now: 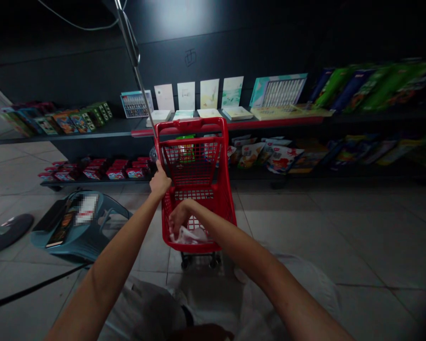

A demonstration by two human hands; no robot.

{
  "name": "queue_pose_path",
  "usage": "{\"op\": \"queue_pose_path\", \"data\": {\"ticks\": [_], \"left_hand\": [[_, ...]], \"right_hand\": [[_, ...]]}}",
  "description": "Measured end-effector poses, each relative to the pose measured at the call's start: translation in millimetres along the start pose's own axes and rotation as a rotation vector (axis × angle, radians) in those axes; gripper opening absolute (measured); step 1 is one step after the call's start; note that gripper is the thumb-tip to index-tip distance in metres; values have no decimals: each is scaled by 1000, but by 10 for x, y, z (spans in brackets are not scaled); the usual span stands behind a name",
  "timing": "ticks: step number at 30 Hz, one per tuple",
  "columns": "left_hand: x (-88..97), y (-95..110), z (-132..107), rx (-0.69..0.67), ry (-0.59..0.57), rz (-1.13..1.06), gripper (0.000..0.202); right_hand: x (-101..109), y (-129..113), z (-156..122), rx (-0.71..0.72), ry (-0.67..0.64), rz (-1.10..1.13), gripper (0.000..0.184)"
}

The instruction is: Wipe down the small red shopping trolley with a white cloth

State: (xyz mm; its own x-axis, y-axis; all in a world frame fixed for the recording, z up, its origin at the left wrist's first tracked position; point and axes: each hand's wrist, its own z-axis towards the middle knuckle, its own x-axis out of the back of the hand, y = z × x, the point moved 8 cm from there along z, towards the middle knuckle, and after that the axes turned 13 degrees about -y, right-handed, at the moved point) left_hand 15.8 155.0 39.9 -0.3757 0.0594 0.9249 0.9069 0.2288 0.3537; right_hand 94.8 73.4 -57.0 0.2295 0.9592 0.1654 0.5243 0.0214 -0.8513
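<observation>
A red plastic shopping cart [230, 189] on small wheels stands in front of me, its handle facing the shelves. My left hand [160, 181] is closed round the cart's left rim, one finger pointing up along it. Inside the near end of the basket, my right hand [181, 218] is bent downward with curled fingers on a whitish plastic package [190, 235]. The package lies low against the near wall, and its contents are too blurred to make out. The forearm partly covers the basket floor.
Beyond the cart a dark shelf [120, 127] carries books [209, 94], small boxes [71, 121] and bagged goods. Snack bags [284, 157] and red packs [117, 169] fill the lower shelf. A blue-grey stool [102, 237] bearing several items stands left; a metal pole [137, 71] rises beside the cart.
</observation>
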Motion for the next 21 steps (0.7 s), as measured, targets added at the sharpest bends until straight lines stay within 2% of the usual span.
{"op": "queue_pose_path", "data": {"ticks": [4,5,6,8,11,15,18,20,21], "left_hand": [[12,3,-37,19,4,8,89],[13,-5,-45,31,1,8,89],[13,-13,-53,39,-4,6,90],[15,-27,-70,44,-10,-2,90],[31,-44,-114,41,-9,-27,91],[58,-60,-203,51,-14,-51,91],[68,-79,-259,72,-21,-55,90],[66,-93,-284,78,-24,-59,89],[62,-101,-294,78,-27,-64,89]], "right_hand": [[-148,113,64,-117,-395,-5,42],[-136,139,57,-132,-444,-7,41],[-79,152,53,-130,-439,-20,39],[151,129,57,-65,-278,-78,34],[530,13,20,104,58,-157,27],[921,-35,-86,242,517,-1,14],[1087,-31,-245,296,818,149,17],[1127,-51,-361,378,944,292,28],[1122,-69,-393,428,964,372,36]]}}
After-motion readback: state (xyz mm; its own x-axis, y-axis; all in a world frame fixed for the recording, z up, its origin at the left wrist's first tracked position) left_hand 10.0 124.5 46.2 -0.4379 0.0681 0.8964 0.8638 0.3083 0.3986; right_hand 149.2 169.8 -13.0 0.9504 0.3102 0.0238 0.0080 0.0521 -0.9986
